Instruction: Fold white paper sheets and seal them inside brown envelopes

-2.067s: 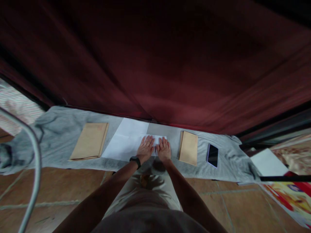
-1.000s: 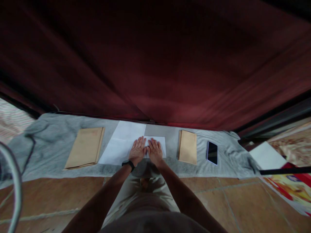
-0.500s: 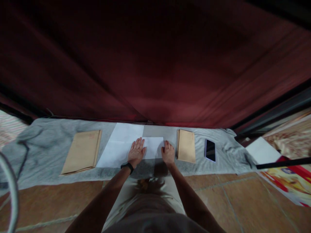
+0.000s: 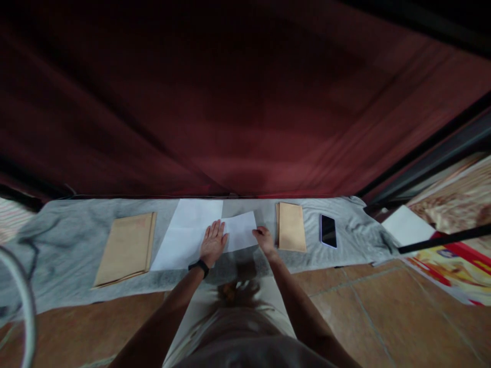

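A smaller white piece of paper, perhaps folded (image 4: 241, 232), lies slightly turned on the grey cloth. My right hand (image 4: 264, 239) is closed, with thumb and fingertips pinching its right edge. My left hand (image 4: 214, 243), with a dark band on the wrist, rests flat with fingers stretched, over the left end of that paper and the right edge of larger white sheets (image 4: 176, 240). It holds nothing. Left of the sheets are large brown envelopes (image 4: 126, 245). Smaller brown envelopes (image 4: 292, 227) lie just right of my right hand.
A phone (image 4: 328, 231) lies on the grey cloth (image 4: 355, 235) toward the right. Dark red fabric (image 4: 238, 128) rises behind the cloth's far edge. A colourful printed box (image 4: 452, 268) stands at the far right. A pale curved tube (image 4: 26, 312) is at lower left.
My right hand has gone from lying flatter beside the paper to pinching its right edge. The smaller paper has tilted, its right end farther from me. The left hand stays flat; the view has shifted slightly.
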`<state>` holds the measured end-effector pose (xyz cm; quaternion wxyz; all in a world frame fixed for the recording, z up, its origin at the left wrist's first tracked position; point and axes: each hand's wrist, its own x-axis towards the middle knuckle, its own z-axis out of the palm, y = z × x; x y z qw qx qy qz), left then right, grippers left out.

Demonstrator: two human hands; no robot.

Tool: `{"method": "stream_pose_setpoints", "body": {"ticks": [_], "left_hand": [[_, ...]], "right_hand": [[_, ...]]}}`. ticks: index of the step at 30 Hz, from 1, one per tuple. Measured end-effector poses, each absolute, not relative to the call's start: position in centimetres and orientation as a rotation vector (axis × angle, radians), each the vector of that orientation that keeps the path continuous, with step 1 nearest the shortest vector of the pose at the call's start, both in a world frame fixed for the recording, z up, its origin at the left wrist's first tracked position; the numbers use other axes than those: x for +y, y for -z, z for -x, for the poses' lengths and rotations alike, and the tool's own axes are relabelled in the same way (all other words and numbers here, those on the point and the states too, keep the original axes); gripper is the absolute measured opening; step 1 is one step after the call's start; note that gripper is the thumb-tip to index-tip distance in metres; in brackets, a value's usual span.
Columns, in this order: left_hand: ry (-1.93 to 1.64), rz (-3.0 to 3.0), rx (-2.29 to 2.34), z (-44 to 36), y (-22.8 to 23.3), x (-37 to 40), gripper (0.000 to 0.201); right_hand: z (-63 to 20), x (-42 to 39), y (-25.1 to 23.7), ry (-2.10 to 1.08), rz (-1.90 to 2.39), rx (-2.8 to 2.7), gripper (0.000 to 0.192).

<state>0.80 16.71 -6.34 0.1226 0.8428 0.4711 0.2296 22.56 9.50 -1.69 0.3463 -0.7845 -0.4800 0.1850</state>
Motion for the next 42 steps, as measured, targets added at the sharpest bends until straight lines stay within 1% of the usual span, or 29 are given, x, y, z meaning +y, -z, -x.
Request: {"method": "stream_pose_setpoints", "body": {"ticks": [4,5,8,10,12,14,17,21,25,28,31,36,38,40,42], "left_hand": [[-0.874,-1.979,1.38,-3.1,3.7,15.8,0.056],[-0.908,-1.812,1.335,-3.9,2.7,15.5,0.057],[-0.907,-1.709,1.206,-6.3,-1.1,14.3,0.057],[-0.961,-1.4,1.0,-7.2,-3.4,13.7,0.058],[-1.022,-1.203,0.895,-7.4,-4.8,13.5,0.057],[-1.052,-1.103,0.908,-7.1,-4.8,13.7,0.053],[-1.009,-1.136,1.08,-5.7,-2.7,14.6,0.046],[-0.956,-1.2,1.211,-3.5,1.3,15.5,0.039],[-0.924,-1.333,1.313,-2.0,3.7,15.7,0.03],[-0.912,-1.465,1.348,-1.6,4.4,16.3,0.029],[-0.888,-1.58,1.406,-1.3,4.6,16.8,0.032],[-0.876,-1.796,1.564,-1.7,3.9,15.3,0.056],[-0.86,-2.101,1.579,-2.6,3.8,14.2,0.057],[-0.788,-2.372,1.445,-3.8,4.2,13.4,0.054],[-0.67,-2.494,1.332,-4.8,5.0,13.1,0.054]], "right_hand": [[-22.3,9.0,-2.0,-0.416,2.007,-1.234,0.031],[-22.0,8.9,-3.3,-0.344,2.001,-1.289,0.031],[-20.6,8.3,-7.5,-0.092,1.989,-1.517,0.032],[-19.1,7.9,-9.7,-0.022,1.944,-1.704,0.032],[-17.6,7.4,-11.0,-0.006,1.912,-1.817,0.03],[-16.4,7.1,-11.1,-0.027,1.885,-1.874,0.029],[-15.6,6.8,-9.5,-0.132,1.809,-1.933,0.029],[-16.4,6.5,-5.6,-0.262,1.769,-1.881,0.029],[-17.6,6.6,-1.3,-0.271,1.789,-1.821,0.033],[-17.8,6.8,1.3,-0.233,1.831,-1.841,0.038],[-17.7,7.0,3.3,-0.183,1.917,-1.87,0.042],[-17.3,7.0,5.4,-0.14,1.974,-1.936,0.049],[-17.3,6.9,5.8,-0.138,1.985,-1.939,0.05],[-17.3,6.8,6.0,-0.152,1.991,-1.937,0.05],[-17.5,6.9,6.2,-0.176,1.979,-1.926,0.049]]}}
